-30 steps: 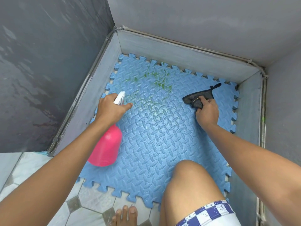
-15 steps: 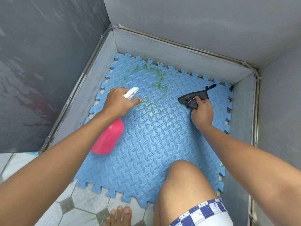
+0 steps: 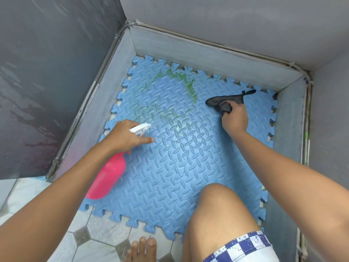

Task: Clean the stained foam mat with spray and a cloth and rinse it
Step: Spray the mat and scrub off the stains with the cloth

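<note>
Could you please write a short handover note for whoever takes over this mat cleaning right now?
Hands: the left hand grips the pink spray bottle at its neck, nozzle pointing over the mat. The right hand grips the dark cloth on the mat's far right part.
Done: the mat looks wet near the green stain.
Left: the stain at the far edge is not yet wiped off; wipe it, then rinse.

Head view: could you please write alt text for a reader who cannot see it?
A person's left hand holds a pink spray bottle over a blue foam mat with a green stain, while the right hand grips a dark cloth on the mat.
</note>
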Action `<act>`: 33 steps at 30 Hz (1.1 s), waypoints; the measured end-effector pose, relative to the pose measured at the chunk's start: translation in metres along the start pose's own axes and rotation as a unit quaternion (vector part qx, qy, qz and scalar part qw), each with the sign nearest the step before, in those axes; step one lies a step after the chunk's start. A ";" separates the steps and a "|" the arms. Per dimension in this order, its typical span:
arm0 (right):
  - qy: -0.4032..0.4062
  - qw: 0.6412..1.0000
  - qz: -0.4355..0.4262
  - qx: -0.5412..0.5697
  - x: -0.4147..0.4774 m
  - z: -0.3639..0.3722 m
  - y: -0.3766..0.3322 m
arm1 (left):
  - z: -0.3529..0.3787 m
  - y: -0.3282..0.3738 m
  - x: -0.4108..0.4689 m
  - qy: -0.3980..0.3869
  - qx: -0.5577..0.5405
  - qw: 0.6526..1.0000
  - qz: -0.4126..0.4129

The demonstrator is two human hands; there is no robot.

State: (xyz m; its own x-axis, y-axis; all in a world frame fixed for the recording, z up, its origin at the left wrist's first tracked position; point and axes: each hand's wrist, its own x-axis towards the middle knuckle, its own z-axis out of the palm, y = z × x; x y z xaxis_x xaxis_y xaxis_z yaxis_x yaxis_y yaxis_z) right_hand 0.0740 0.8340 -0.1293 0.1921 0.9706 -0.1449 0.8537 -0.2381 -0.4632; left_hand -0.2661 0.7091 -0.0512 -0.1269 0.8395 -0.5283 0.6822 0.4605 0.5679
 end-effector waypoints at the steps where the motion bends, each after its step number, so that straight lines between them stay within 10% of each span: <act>1: 0.006 1.000 -0.006 0.000 -0.002 0.004 -0.011 | -0.003 -0.006 -0.002 0.031 -0.014 0.999 -0.012; 9: -0.096 0.968 -0.228 -0.024 -0.098 0.067 -0.111 | -0.033 -0.030 -0.008 0.194 -0.067 0.977 -0.061; 15: -0.285 0.752 -0.589 -0.070 -0.147 0.073 -0.108 | -0.032 -0.029 -0.008 0.185 -0.076 0.978 -0.052; 18: -0.234 0.832 -0.497 -0.070 -0.077 0.047 -0.081 | -0.032 -0.032 -0.009 0.185 -0.086 0.978 -0.047; 23: -0.014 0.994 -0.084 -0.067 0.031 -0.008 -0.012 | -0.031 -0.034 -0.011 0.197 -0.076 0.977 -0.031; 29: -0.087 0.969 -0.217 -0.083 -0.063 0.025 -0.041 | -0.021 -0.033 -0.016 0.189 -0.054 0.980 -0.026; 33: -0.293 0.838 -0.454 -0.076 -0.157 0.055 -0.083 | -0.025 -0.031 -0.018 0.184 -0.055 0.981 -0.029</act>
State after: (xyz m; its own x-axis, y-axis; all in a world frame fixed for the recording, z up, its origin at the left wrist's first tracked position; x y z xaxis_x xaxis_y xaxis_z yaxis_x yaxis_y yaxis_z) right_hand -0.0543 0.6992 -0.1163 -0.8031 0.5548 -0.2174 0.5790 0.6404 -0.5046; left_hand -0.3027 0.6870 -0.0432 -0.4286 0.8485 -0.3104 0.5864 0.5226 0.6189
